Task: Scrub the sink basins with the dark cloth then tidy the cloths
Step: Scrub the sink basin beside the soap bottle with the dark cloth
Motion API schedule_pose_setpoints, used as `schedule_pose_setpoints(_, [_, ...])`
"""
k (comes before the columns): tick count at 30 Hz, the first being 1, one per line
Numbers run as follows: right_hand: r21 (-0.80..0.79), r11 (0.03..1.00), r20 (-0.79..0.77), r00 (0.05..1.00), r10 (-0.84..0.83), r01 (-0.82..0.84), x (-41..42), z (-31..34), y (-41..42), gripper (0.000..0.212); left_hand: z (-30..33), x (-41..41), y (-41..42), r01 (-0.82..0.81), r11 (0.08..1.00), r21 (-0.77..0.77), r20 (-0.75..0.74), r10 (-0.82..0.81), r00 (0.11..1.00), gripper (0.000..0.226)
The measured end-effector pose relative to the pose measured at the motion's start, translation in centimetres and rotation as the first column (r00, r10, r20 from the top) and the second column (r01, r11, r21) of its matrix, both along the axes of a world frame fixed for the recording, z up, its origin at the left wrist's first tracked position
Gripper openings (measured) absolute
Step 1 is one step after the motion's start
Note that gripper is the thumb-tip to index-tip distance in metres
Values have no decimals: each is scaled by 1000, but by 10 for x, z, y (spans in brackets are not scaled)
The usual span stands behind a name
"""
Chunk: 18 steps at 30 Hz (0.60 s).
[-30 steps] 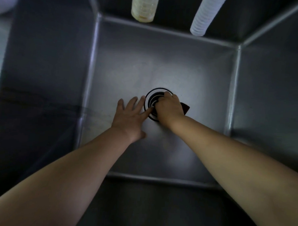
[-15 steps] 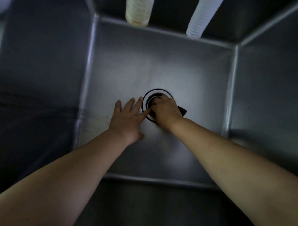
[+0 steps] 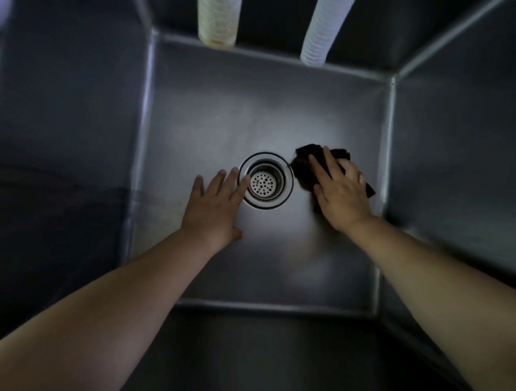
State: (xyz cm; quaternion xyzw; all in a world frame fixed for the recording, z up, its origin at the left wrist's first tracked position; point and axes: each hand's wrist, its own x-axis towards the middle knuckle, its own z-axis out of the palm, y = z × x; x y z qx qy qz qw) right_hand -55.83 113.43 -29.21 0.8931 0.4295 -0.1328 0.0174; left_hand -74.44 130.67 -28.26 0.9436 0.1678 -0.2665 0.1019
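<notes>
Your right hand (image 3: 341, 190) presses the dark cloth (image 3: 306, 168) flat-fingered on the basin floor (image 3: 225, 111), just right of the drain (image 3: 265, 181). Your left hand (image 3: 213, 206), fingers spread, braces beside it, likely for leverage.

yellowed ribbed hose (image 3: 218, 16), white ribbed hose (image 3: 324, 26) to its right, both hanging side by side

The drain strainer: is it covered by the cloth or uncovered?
Uncovered. The drain strainer shows its holes; the dark cloth lies beside it under the right hand.
</notes>
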Motion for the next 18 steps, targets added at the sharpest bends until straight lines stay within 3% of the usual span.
schedule_pose_setpoints(4, [-28, 999, -66, 997, 45, -47, -36, -13, -20, 60, 4, -22, 3, -164, 986, -29, 118, 166, 979, 103])
schedule_pose_setpoints(7, [-41, 968, -29, 969, 246, -247, -79, -21, -34, 64, 8, -39, 22, -363, 932, 16, 224, 350, 909, 83])
schedule_pose_setpoints(12, [93, 784, -116, 775, 621, -614, -138, -26, -2, 64, 17, -47, 55, -496, 864, 81, 242, 466, 851, 70])
schedule_pose_setpoints(15, [151, 734, -142, 720, 679, -662, -142, -33, 51, 60, 17, -49, 59, -513, 856, 72, 273, 477, 835, 67])
schedule_pose_setpoints(18, [141, 753, -85, 750, 656, -643, -125, -37, 104, 60, 16, -51, 60, -548, 836, 39, 292, 514, 806, 60])
